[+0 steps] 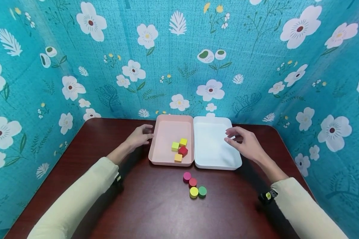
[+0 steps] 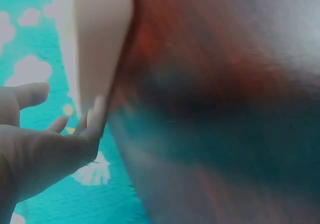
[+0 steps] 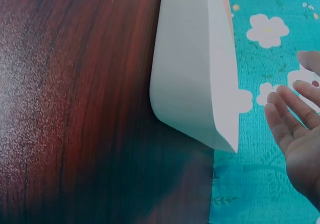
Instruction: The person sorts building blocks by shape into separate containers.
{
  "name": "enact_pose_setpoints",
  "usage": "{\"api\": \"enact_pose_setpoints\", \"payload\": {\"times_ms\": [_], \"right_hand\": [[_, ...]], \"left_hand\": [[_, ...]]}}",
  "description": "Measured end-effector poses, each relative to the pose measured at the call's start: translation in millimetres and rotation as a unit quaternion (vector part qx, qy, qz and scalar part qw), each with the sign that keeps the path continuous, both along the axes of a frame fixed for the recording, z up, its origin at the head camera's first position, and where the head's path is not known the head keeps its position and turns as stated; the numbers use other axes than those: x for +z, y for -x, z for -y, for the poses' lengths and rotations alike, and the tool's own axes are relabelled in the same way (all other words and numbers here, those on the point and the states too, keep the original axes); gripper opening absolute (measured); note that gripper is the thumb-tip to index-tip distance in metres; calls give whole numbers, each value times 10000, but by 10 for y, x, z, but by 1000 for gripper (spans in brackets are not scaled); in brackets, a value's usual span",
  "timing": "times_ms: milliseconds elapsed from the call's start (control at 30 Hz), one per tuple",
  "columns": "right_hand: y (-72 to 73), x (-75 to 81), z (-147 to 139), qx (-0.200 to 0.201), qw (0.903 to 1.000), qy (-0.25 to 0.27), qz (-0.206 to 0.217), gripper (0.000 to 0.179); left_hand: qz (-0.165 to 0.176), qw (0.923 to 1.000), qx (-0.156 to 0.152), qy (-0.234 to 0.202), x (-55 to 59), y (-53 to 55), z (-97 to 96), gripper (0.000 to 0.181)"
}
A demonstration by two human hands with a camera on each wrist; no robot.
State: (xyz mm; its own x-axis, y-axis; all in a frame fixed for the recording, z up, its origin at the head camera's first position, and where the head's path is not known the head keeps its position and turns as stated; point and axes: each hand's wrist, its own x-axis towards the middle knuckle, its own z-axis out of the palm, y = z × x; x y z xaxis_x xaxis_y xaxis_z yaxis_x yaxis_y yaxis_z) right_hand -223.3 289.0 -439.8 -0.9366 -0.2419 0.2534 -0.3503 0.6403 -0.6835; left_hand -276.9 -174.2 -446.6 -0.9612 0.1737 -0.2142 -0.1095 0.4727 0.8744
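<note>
Blue flowery cloth (image 1: pixel 173 66) hangs around a dark red table (image 1: pixel 155 205). On it, a pink tray (image 1: pixel 164 139) with four small blocks (image 1: pixel 183 151) sits beside a white tray (image 1: pixel 209 142). Four round pieces (image 1: pixel 192 182) lie in front. The left hand (image 1: pixel 139 136) is by the pink tray; I can't tell if they touch. The right hand (image 1: pixel 246 142) hides some of the white tray's edge. Both hands' fingers are loosely bent, apart from the thumbs, holding nothing. The left wrist view is blurry.
</note>
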Motion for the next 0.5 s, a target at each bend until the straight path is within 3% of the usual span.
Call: {"api": "enact_pose_setpoints", "payload": {"times_ms": [200,500], "right_hand": [[42,-22,-76,-229,9997,-31,72,42],[90,-102,-201,-584,9980,-93,237,45]], "left_hand": [[-1116,9907,-149,761,205,-76,-141,50],[-1755,9757,-1030,812,444,-309,-449,48]]}}
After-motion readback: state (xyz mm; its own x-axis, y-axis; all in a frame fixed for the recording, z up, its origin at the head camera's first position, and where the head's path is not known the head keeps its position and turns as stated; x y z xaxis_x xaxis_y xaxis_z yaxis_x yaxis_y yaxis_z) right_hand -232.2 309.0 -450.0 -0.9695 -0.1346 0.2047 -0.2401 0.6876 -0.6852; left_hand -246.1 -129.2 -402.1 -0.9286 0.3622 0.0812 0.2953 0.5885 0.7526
